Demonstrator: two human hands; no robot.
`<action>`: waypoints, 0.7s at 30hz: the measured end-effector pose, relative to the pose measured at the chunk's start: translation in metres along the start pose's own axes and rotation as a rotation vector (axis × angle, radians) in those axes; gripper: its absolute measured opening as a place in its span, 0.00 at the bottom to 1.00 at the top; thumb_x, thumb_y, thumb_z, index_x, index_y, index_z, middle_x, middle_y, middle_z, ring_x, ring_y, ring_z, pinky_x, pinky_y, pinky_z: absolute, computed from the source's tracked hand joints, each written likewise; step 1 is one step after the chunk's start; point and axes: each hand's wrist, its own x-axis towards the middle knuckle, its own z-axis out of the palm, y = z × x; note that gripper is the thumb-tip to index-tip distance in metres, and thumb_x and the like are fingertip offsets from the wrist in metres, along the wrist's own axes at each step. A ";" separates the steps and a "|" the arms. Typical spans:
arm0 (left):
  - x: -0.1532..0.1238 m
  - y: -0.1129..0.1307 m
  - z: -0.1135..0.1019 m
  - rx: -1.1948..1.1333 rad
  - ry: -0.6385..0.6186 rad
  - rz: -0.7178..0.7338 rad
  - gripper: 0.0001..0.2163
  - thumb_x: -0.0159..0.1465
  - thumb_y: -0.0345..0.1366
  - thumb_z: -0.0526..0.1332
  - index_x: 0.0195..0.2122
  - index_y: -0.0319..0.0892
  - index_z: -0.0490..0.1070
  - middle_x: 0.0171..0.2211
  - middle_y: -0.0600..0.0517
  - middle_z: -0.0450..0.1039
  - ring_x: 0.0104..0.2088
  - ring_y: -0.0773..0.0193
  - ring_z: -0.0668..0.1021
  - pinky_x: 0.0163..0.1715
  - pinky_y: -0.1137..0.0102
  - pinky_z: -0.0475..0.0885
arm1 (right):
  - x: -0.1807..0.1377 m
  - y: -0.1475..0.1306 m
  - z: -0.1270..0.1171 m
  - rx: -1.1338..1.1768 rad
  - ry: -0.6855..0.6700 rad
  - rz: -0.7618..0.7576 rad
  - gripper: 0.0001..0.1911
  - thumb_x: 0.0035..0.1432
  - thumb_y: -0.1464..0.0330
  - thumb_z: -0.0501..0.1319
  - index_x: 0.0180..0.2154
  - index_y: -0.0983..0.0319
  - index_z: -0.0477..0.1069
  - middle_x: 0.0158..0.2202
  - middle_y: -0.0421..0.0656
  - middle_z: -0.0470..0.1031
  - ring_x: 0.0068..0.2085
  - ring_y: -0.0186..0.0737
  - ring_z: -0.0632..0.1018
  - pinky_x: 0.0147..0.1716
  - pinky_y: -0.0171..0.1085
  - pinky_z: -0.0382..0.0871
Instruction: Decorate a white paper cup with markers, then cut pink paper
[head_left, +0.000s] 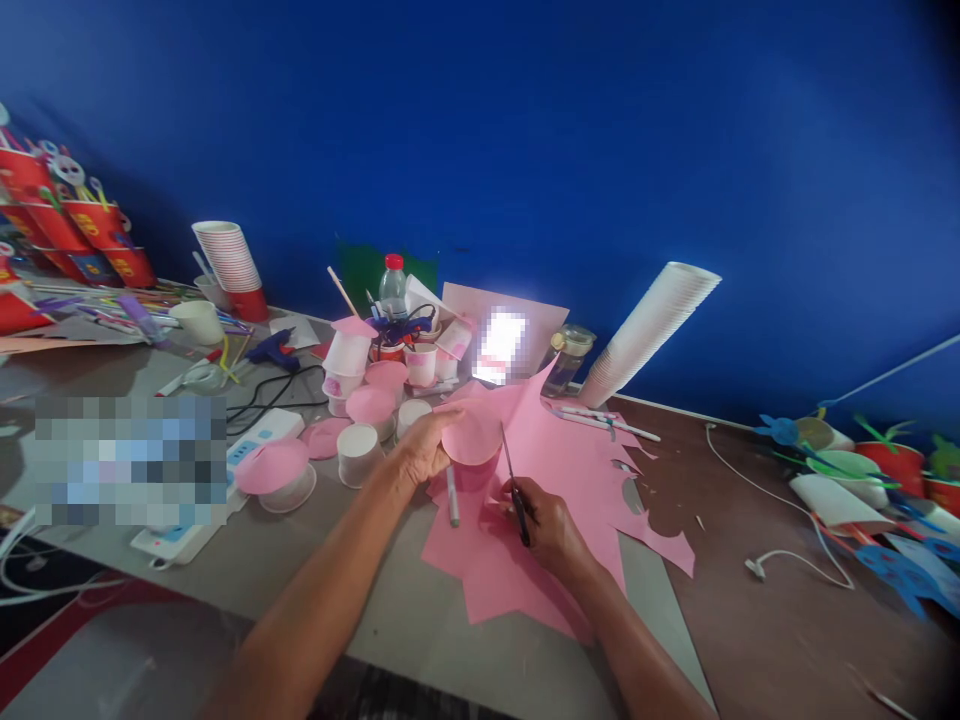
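Observation:
My left hand (421, 447) grips a paper cup with a pink paper disc (471, 436) on its mouth, held a little above the table. My right hand (541, 520) is closed on a pair of scissors (513, 482), whose blades point up beside the disc's right edge. Under both hands lie cut-up pink paper sheets (577, 470). A grey marker (452, 497) rests on the pink paper just below the cup.
Several cups capped with pink paper (276, 472) stand to the left, near a white power strip (196, 530) and a blue glue gun (271, 350). A leaning stack of white cups (649, 332), a water bottle (392, 287) and a white cable (780, 553) are around.

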 end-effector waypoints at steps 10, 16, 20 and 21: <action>0.001 -0.002 -0.002 -0.023 -0.036 0.010 0.10 0.60 0.26 0.60 0.44 0.31 0.74 0.34 0.41 0.81 0.37 0.58 0.82 0.43 0.68 0.77 | 0.000 -0.001 0.003 0.022 0.020 0.026 0.13 0.58 0.58 0.59 0.36 0.62 0.67 0.23 0.36 0.66 0.24 0.32 0.64 0.24 0.30 0.61; -0.009 -0.018 0.008 -0.097 -0.263 0.102 0.16 0.58 0.30 0.65 0.48 0.34 0.72 0.41 0.42 0.80 0.46 0.56 0.80 0.51 0.65 0.74 | 0.004 -0.005 0.008 0.262 0.089 0.054 0.19 0.58 0.52 0.57 0.37 0.62 0.66 0.21 0.35 0.61 0.22 0.31 0.60 0.21 0.31 0.57; -0.011 -0.033 0.014 -0.091 -0.349 0.136 0.18 0.57 0.30 0.66 0.49 0.37 0.71 0.43 0.44 0.80 0.49 0.56 0.79 0.54 0.63 0.72 | 0.005 -0.007 0.010 0.368 0.138 0.071 0.22 0.58 0.50 0.57 0.38 0.63 0.65 0.21 0.35 0.58 0.22 0.31 0.59 0.21 0.32 0.55; -0.011 -0.036 0.015 -0.099 -0.358 0.148 0.19 0.56 0.29 0.67 0.50 0.36 0.71 0.43 0.44 0.80 0.49 0.56 0.79 0.55 0.63 0.71 | 0.005 -0.008 0.012 0.393 0.146 0.073 0.22 0.58 0.49 0.57 0.38 0.63 0.65 0.21 0.34 0.58 0.22 0.31 0.59 0.21 0.31 0.55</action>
